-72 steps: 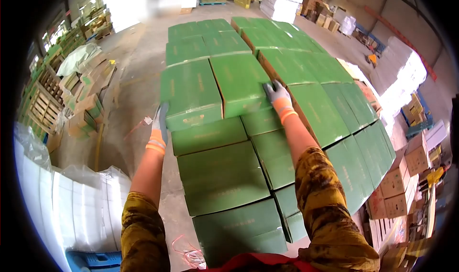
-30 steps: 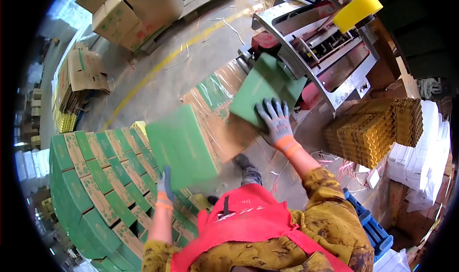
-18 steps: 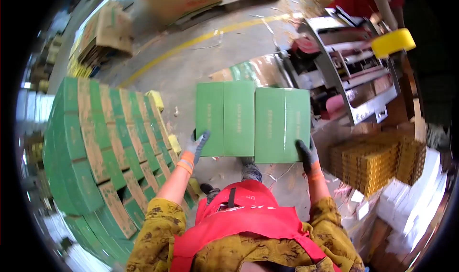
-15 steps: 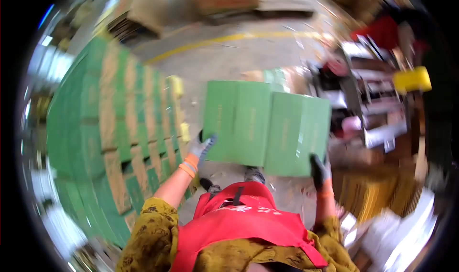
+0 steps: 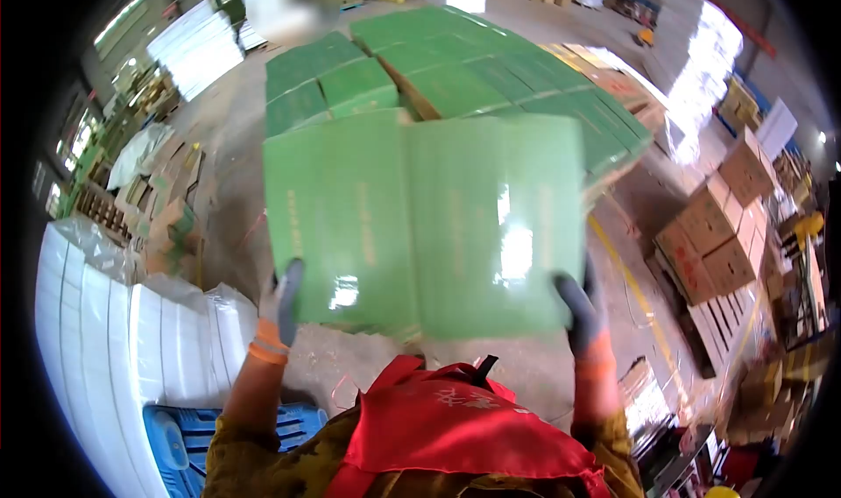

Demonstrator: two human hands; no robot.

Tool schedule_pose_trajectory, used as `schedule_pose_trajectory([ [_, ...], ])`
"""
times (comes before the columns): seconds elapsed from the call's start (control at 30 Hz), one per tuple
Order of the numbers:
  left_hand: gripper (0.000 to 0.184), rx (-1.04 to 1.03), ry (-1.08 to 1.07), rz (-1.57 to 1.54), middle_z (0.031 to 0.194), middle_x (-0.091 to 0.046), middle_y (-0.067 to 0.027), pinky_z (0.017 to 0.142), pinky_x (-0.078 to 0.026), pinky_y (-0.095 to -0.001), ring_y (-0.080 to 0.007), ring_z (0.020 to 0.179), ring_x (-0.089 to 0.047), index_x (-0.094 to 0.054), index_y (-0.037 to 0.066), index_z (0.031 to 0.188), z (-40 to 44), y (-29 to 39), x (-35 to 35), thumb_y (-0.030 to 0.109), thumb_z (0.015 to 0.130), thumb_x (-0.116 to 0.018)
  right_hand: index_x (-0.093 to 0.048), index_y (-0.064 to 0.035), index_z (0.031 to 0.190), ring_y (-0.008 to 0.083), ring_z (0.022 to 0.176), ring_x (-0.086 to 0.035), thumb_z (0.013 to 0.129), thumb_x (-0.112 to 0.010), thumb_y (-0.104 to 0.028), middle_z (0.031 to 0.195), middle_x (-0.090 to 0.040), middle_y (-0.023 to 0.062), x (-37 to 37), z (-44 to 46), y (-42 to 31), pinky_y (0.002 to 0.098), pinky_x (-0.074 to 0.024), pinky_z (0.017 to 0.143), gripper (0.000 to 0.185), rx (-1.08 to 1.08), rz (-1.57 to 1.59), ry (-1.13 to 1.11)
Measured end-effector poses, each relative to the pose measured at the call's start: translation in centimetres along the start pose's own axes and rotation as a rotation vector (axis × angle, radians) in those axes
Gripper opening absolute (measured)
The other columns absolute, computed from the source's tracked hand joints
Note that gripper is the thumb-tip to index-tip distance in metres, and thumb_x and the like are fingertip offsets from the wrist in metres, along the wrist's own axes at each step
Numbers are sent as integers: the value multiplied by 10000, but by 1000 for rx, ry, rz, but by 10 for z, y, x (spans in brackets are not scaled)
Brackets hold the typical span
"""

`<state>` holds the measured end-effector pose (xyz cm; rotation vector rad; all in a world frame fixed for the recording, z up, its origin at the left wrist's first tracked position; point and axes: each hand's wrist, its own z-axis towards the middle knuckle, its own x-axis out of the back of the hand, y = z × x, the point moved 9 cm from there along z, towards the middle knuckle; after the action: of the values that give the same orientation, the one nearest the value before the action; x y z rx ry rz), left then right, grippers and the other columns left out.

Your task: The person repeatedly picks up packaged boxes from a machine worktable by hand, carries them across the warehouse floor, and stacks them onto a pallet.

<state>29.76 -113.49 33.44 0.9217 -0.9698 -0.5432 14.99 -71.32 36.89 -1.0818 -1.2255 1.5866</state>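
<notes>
Two green boxes, a left one [image 5: 342, 218] and a right one [image 5: 495, 235], are held side by side, touching, in front of the body. My left hand [image 5: 285, 301], in a grey glove with an orange cuff, presses on the left box's outer side. Against the right box's outer side is my right hand [image 5: 580, 310], its thumb on the top face. Both hands are closed on the pair from opposite sides. Just beyond the held boxes stands a large stack of green boxes [image 5: 455, 64], its near side partly hidden behind them.
White wrapped stacks [image 5: 105, 332] and a blue plastic pallet [image 5: 180, 437] are at the near left. Brown cartons [image 5: 718, 235] sit on a wooden pallet [image 5: 714, 327] at the right. Flattened cardboard [image 5: 175, 191] lies at the left. A tall white wrapped stack [image 5: 692, 56] stands at the far right.
The view has swung from the taping machine and striped box stack to the large green stack. Both boxes remain between my hands and now appear larger, raised closer to the camera.
</notes>
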Motion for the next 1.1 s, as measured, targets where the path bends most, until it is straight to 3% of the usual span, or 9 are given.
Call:
schedule_pose_trajectory([
  [0.03,500,333,62,-360,1102,-605,-58,832,-477,-260,-127,985,-581,-562,0,1194,10,-31,17,409,908,-580,-351,14,1392,197,1238,-422,830,-620,-224,1340,-462,112,-32,41,17,320,-313,1044,667,-10,11,-101],
  [0.3,588,524,148,-621,1050,-618,-27,745,-476,-226,-89,906,-579,-584,8,1199,138,-134,66,501,877,-587,-501,-3,1278,169,1034,-574,895,-568,-293,1131,-613,77,-206,264,125,283,-462,887,485,-396,198,-367],
  [0.43,646,428,130,-383,1020,-618,-33,760,-468,-228,-98,898,-572,-585,8,1201,175,-173,53,559,864,-561,-522,-81,1271,318,1134,-555,855,-599,-342,1216,-582,186,-222,326,135,366,-446,948,498,41,-1057,-232],
  [0.57,675,661,85,-411,956,-616,-26,754,-462,-233,-113,874,-564,-597,6,1169,182,-194,35,600,851,-539,-534,-135,1261,369,1145,-507,831,-590,-355,1293,-501,191,-233,324,136,439,-387,989,487,306,-1301,-49],
  [0.73,552,-73,-82,-119,1222,-530,-39,843,-485,-291,-177,1028,-546,-443,148,1345,192,-173,37,506,925,-468,-521,-123,1262,373,1264,-375,788,-652,-276,1347,-435,193,-237,256,76,472,-279,1059,514,708,-1100,-89],
  [0.83,548,97,221,-46,1241,-527,-84,893,-460,-336,-241,1074,-530,-442,87,1329,192,-152,67,458,927,-481,-494,-120,1299,377,1229,-425,780,-677,-254,1336,-453,170,-177,162,44,478,-330,1046,567,723,-953,-171],
  [0.97,544,-402,440,430,1267,-523,-144,959,-426,-394,-327,1135,-509,-442,6,1308,144,12,16,394,930,-497,-514,-47,1273,374,1232,-433,730,-730,-188,1333,-463,196,11,43,69,463,-334,1036,601,480,-1144,147],
  [1.07,543,-898,85,679,1286,-521,-189,1009,-401,-439,-391,1180,-493,-441,-55,1291,64,110,-131,346,933,-509,-376,-38,1377,385,1307,-320,699,-758,-309,1397,-375,203,187,-91,116,500,-242,1073,824,-147,-1485,668],
  [1.1,558,-815,-220,321,1325,-491,-179,1027,-376,-424,-372,1220,-463,-393,-56,1334,47,112,-185,300,922,-518,-322,-34,1409,391,1332,-275,682,-768,-361,1422,-338,204,239,-146,126,516,-206,1084,914,-374,-1577,821],
])
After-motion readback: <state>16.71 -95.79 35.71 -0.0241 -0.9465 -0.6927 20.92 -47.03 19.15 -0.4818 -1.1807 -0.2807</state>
